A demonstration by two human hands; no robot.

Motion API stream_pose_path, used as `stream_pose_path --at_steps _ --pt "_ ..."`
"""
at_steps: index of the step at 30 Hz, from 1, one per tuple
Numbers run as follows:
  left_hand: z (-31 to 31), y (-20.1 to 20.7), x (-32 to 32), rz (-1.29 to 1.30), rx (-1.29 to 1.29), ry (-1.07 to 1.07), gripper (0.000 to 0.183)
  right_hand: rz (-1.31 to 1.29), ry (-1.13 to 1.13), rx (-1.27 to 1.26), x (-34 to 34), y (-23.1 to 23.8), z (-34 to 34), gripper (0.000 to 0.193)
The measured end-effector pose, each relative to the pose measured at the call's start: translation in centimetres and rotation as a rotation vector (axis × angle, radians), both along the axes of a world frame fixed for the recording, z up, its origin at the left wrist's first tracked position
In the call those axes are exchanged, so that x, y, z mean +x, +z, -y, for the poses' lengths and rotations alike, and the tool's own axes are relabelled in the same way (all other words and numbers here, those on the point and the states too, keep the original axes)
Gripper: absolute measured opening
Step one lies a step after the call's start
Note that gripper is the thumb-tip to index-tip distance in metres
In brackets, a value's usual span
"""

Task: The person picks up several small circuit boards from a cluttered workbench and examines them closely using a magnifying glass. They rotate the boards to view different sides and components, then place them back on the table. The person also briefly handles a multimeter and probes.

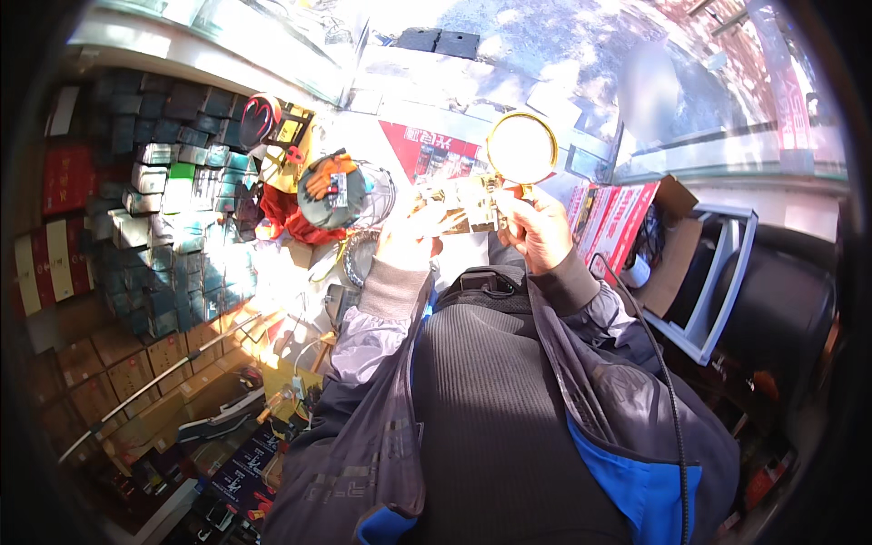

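Note:
Both my hands are raised in front of my chest, in strong sunlight. Between them is a gold-coloured metal piece (474,205) with small detailed parts; glare hides what exactly it is. My right hand (540,227) pinches its right end between thumb and fingers. At its left end, my left hand (411,234) has its fingers closed on it, partly washed out by light. Just above my right hand stands a round thing with a shiny gold rim (520,116) and a blown-out white middle. Whether it joins the metal piece cannot be made out.
Stacked small boxes (177,213) fill the left side. A lidded drum (331,204) carries an orange glove (329,174). At right are red-and-white boxes (610,222), an open carton (668,259) and a grey frame (724,286). A black cord (656,368) runs down my right side.

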State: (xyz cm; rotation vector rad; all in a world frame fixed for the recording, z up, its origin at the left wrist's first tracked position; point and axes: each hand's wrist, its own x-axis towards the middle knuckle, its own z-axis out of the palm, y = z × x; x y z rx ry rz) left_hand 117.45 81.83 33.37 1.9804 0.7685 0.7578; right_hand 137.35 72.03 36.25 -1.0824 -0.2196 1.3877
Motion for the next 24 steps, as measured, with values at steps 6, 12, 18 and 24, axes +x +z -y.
stream_pose_path --at_steps 6,12,18,24 --pt "-12.3 2.3 10.6 0.345 -1.050 -0.090 0.033 0.002 -0.002 -0.038 11.4 -0.2 -10.2 0.020" --pt "-19.3 2.0 18.4 -0.011 -0.310 -0.072 0.031 -0.045 -0.037 -0.025 17.6 -0.5 -17.7 0.022" --pt "-29.4 -0.1 21.8 -0.208 0.254 -0.088 0.043 -0.030 -0.121 -0.064 22.7 -1.2 -24.4 0.032" --pt "-40.4 0.2 23.6 0.346 -1.326 0.021 0.025 -0.075 -0.183 -0.073 24.7 1.3 -32.3 0.034"
